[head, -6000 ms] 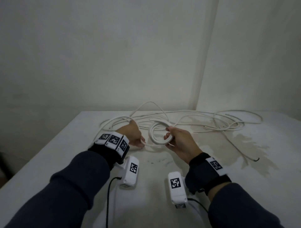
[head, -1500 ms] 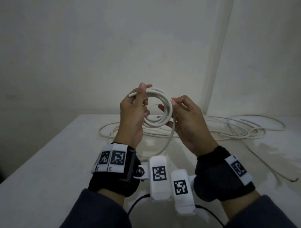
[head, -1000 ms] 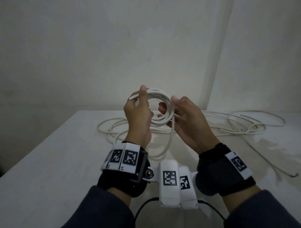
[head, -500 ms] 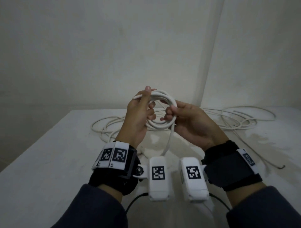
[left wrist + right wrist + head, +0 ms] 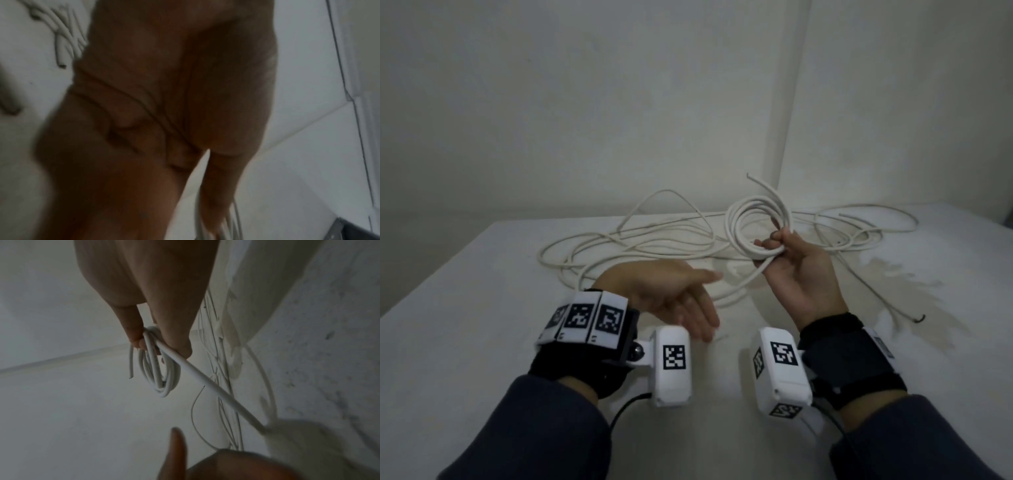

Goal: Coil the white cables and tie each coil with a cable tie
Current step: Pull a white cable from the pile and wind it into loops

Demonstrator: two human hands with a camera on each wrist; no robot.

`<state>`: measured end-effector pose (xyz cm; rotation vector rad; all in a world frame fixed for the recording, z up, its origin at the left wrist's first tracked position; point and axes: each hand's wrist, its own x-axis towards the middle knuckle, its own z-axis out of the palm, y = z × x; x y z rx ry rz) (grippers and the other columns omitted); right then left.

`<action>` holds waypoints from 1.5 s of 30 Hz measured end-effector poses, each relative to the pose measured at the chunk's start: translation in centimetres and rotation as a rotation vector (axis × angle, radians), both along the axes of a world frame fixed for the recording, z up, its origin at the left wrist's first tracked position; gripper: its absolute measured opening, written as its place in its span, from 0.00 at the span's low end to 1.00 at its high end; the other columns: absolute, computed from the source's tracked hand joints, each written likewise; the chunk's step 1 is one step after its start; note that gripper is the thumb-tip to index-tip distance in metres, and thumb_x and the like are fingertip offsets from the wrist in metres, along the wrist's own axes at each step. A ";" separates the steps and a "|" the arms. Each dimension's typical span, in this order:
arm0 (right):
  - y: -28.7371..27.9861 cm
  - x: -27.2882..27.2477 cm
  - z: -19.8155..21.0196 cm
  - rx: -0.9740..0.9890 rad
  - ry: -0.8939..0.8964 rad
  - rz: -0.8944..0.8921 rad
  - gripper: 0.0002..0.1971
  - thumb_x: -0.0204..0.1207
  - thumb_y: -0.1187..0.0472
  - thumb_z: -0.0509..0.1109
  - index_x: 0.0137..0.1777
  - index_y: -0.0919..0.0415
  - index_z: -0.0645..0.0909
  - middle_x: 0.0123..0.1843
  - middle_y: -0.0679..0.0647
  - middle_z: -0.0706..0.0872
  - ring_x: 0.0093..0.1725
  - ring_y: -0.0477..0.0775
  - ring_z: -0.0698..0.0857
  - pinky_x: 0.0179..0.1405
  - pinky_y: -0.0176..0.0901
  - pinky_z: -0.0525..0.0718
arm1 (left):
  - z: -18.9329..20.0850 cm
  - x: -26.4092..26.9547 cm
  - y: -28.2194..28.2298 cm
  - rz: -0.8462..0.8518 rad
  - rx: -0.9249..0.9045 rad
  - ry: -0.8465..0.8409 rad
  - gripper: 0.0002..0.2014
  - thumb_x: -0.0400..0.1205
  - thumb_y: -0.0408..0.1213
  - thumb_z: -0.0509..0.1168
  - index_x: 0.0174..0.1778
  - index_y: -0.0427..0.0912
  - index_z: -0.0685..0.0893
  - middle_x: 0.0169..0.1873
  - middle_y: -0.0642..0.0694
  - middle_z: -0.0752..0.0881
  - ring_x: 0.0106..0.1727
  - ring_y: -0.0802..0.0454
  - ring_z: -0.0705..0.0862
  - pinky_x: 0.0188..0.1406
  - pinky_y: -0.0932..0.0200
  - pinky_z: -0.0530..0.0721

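The left hand [image 5: 671, 294] has let go of the small round coil of white plastic-sheathed cable [image 5: 756, 222] and now hangs low at centre frame, its fingers straight and released, holding nothing. Half a second ago both hands cradled the coil high in the middle of the head view; now only the right hand [image 5: 794, 270] carries it, right of centre, its fingers [image 5: 133, 331] clenched round the bundled turns at the coil's lower edge. The coil's cut end [image 5: 749, 176] pokes up free. From the grip, the uncoiled tail [image 5: 743, 284] drops to the loose tangle of white cable [image 5: 626, 246] spread over the pale surface [image 5: 465, 325] behind the hands. Most of the cable is probably still unwound, so the freed hand looks set to fetch more slack. No cable tie is visible.
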<state>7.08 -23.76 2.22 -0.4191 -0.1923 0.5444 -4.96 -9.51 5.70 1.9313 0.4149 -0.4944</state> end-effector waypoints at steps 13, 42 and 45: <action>1.4 -1.5 -0.4 -0.028 -0.108 0.141 0.06 0.72 0.69 0.62 0.47 0.63 0.76 0.32 0.53 0.76 0.28 0.48 0.78 0.38 0.41 0.85 | -1.3 1.5 1.1 0.660 -0.367 -0.740 0.07 0.83 0.31 0.65 0.50 0.32 0.86 0.37 0.40 0.89 0.35 0.52 0.88 0.32 0.69 0.85; 1.6 -2.8 0.0 -0.119 -0.255 0.291 0.30 0.73 0.73 0.61 0.73 0.47 0.75 0.34 0.55 0.77 0.31 0.47 0.78 0.45 0.43 0.86 | -1.6 2.4 0.1 0.495 -0.582 -0.920 0.17 0.89 0.34 0.50 0.67 0.39 0.81 0.28 0.46 0.74 0.24 0.60 0.73 0.22 0.67 0.75; 1.6 -3.0 0.0 -0.121 -0.277 0.317 0.27 0.74 0.73 0.60 0.71 0.52 0.78 0.35 0.55 0.76 0.31 0.47 0.78 0.44 0.44 0.87 | -1.4 2.5 0.2 0.480 -0.632 -0.897 0.17 0.89 0.36 0.50 0.66 0.40 0.81 0.23 0.48 0.72 0.20 0.59 0.69 0.18 0.67 0.72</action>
